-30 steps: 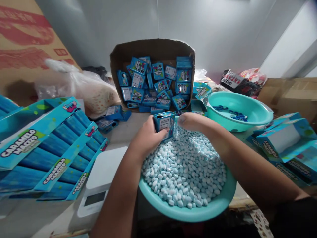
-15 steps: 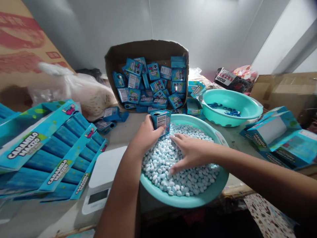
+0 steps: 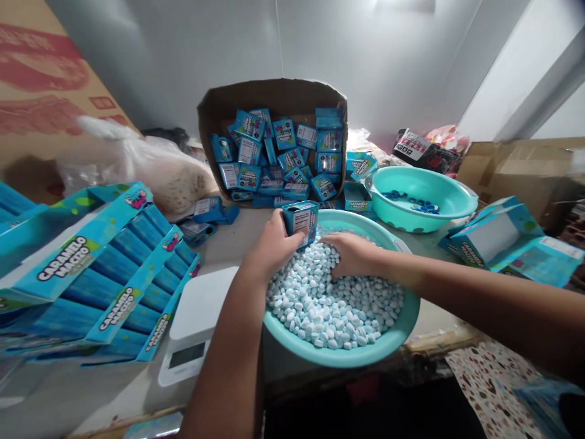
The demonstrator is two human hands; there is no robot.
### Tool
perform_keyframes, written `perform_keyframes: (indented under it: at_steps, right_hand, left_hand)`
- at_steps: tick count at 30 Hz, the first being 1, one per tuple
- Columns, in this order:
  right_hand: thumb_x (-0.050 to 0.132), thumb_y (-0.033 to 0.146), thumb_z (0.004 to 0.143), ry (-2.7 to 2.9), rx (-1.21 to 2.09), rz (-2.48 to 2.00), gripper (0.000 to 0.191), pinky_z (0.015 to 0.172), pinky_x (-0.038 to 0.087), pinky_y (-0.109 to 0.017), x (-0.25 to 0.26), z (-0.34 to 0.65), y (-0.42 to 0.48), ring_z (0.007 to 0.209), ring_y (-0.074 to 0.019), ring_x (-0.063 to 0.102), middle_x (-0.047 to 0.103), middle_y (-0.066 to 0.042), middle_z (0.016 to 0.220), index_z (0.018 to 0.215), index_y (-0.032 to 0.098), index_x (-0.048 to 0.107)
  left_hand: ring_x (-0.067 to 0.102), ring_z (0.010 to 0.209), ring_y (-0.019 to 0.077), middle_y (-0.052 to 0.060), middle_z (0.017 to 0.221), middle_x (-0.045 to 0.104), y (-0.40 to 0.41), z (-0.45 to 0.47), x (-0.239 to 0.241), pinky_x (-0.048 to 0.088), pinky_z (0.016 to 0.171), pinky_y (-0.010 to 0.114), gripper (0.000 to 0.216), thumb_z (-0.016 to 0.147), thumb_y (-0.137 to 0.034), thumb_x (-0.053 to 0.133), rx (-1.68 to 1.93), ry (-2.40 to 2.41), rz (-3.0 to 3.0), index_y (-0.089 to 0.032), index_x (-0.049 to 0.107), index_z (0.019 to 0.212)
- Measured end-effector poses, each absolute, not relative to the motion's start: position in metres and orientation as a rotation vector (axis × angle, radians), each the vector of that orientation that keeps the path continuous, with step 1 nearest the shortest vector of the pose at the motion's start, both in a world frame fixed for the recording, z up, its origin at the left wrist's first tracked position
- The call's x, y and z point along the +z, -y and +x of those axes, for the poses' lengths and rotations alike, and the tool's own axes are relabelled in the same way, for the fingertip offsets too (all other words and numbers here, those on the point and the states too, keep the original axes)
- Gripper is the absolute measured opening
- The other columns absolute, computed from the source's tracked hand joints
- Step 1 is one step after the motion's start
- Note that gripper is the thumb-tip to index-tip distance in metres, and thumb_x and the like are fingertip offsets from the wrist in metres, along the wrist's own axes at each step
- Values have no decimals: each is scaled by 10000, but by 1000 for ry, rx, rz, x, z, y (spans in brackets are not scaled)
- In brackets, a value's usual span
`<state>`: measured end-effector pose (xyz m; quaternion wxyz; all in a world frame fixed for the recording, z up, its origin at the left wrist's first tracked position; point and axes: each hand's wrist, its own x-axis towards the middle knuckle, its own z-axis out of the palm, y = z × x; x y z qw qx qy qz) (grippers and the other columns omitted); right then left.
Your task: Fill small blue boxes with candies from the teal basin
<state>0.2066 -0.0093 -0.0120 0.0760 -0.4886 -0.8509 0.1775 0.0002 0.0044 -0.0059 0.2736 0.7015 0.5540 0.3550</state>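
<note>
My left hand point(image 3: 273, 247) grips a small blue candy box point(image 3: 300, 221), holding it upright at the far left rim of a turquoise basin point(image 3: 340, 358). A dark opening shows at the top of the box. Pale blue and white candies point(image 3: 320, 314) fill much of the basin. Among them, right beside the box, my right hand point(image 3: 355, 255) is curled with candies gathered between thumb and fingers. Its fingertips are partly buried, so how many candies it holds is hidden.
Behind the basin, a cardboard carton point(image 3: 274, 91) lies with many blue boxes inside. A white scale point(image 3: 203, 305) and display trays point(image 3: 91, 262) stand left. To the right are a second basin point(image 3: 423, 183) with dark blue pieces and open display boxes point(image 3: 512, 238).
My right hand has gone from spread over the candies to curled around some, moving closer to the box. My left hand keeps its hold on the box. The view has shifted slightly.
</note>
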Motion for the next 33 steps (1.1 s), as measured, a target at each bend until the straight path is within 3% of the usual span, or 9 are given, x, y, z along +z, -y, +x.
perform_keyframes:
  at_steps: [6,10,13,16,19,26,33]
  right_hand:
    - [717,154,534,2140,765,-1495,477,899,508,-402,-22,210,-2,1038,-319,666,748,-57,1056,1002,240,745]
    - [733,298,620,1940,854,-1487,365,678,527,-327,-29,212,-9,758,-219,674,708,-14,792,969,197,689]
    - [725,397,704,1758,953,-1413,339,528,453,-256,-24,211,-6,580,-150,608,636,22,632,957,188,640]
    - [812,378,631,1504,1067,-1252,358,483,388,-235,-11,208,-2,512,-122,546,578,44,541,858,190,608]
    - [822,369,601,1336,1070,-1103,378,478,366,-244,10,200,-6,518,-110,512,532,58,572,820,213,556]
    - [678,367,697,1276,1057,-890,332,493,340,-257,64,161,-38,607,-109,489,479,25,747,853,259,405]
    - [675,356,713,1240,1193,-839,316,501,344,-249,60,137,-40,609,-97,485,496,24,782,875,254,423]
  left_hand:
    - [655,1092,284,98,1117,687,-2,1,-3,518,900,377,365,821,-434,681,1040,-1522,1925,-220,506,1060]
    - [656,1082,285,101,1119,681,0,2,-1,515,891,377,374,829,-440,669,1054,-1523,1928,-222,497,1081]
    - [656,1063,289,108,1119,673,0,1,-2,506,902,403,388,828,-442,663,1005,-1481,1925,-215,498,1096]
    - [644,1070,290,109,1125,668,-2,0,-4,494,924,419,381,820,-418,659,945,-1445,1938,-208,507,1098]
    - [645,1035,265,98,1109,669,-3,-1,-5,500,894,393,393,808,-399,664,948,-1394,1930,-200,509,1110]
    - [623,804,190,7,903,663,1,-2,-1,468,681,302,343,762,-395,717,894,-1272,1949,-212,542,994]
    - [574,736,178,-14,814,616,-1,2,-3,442,637,309,335,715,-413,741,920,-1364,2017,-220,540,901]
